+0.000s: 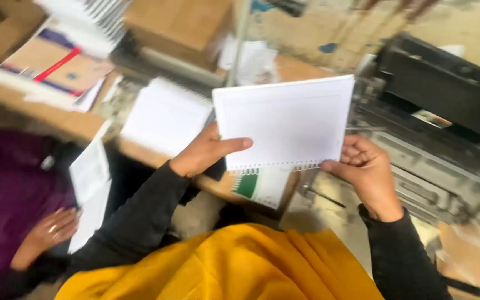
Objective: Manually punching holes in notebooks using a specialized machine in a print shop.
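Observation:
I hold a white spiral-bound notepad (pixel 287 119) up in front of me, its wire binding along the lower edge. My left hand (pixel 204 151) grips its lower left corner, thumb across the page. My right hand (pixel 366 173) pinches the lower right corner by the wire. A green-and-white cover sheet (pixel 259 186) shows just below the notepad. Black sleeves and a yellow garment fill the bottom of the view.
Another white spiral notepad (pixel 165 116) lies on the wooden bench (pixel 73 123) to the left. A black binding machine (pixel 443 111) stands at the right. A person in purple at lower left holds white sheets (pixel 90 191). Cardboard boxes (pixel 179 25) and stacked pads sit behind.

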